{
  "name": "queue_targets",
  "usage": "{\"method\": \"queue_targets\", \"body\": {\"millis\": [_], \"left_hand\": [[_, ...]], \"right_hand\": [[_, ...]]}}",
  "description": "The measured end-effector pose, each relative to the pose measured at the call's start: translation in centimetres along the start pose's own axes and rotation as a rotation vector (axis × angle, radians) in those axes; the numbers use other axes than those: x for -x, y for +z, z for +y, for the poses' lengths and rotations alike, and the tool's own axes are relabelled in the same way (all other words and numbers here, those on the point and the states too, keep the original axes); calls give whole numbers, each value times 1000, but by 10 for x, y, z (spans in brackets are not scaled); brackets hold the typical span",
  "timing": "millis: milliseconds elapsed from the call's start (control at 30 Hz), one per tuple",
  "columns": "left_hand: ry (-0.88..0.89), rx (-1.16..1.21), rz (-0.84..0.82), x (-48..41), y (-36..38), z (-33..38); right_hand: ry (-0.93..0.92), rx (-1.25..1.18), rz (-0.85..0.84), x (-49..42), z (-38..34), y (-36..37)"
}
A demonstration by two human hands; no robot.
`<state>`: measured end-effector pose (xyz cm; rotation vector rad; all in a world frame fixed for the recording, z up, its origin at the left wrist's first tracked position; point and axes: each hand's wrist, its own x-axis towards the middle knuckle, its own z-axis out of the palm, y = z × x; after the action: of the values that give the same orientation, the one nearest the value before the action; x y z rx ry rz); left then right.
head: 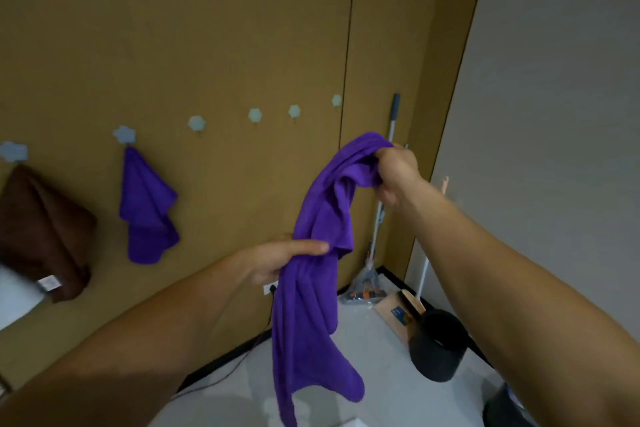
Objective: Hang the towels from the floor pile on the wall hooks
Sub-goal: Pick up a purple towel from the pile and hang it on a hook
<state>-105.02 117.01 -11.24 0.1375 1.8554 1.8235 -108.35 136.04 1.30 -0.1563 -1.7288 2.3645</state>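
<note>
In the hands (396, 172), purple towel (311, 305) hangs lengthwise downward.

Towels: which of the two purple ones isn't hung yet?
The held towel, gripped at its top by the right hand and lower by the left hand. The other purple towel hangs from a hook.

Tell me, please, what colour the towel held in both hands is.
Purple: the towel shows best in the head view.
</note>
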Motion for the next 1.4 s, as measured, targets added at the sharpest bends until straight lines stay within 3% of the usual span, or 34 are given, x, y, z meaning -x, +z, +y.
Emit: {"method": "queue_targets", "body": {"millis": [100,233,300,367,500,667,933,1133,1267,1333,1400], "left_hand": [[-104,-106,28,31,-13,-9],[-68,98,-16,61,-33,2],[10,252,-55,77,-46,16],[78,350,-44,93,-63,29],[186,446,18,119,-104,44],[199,503,146,136,-148,43],[125,431,144,162,-182,29],[-34,253,340,190,-225,19],[-148,17,610,227,-263,11],[-164,-10,747,244,-277,11],[-144,24,850,254,-285,11]], "right_hand": [[-47,-78,-5,8,-4,28],[-5,-180,-153,32,10,64],[91,-68,-252,47,23,78],[150,246,-305,62,36,93],[169,599,-273,84,64,117],[230,629,-286,112,96,133],[154,536,-396,135,133,194],[390,232,-364,116,132,205],[309,-60,-346,92,112,209],[283,-4,-381,85,111,209],[368,279,-531,86,118,204]]}}
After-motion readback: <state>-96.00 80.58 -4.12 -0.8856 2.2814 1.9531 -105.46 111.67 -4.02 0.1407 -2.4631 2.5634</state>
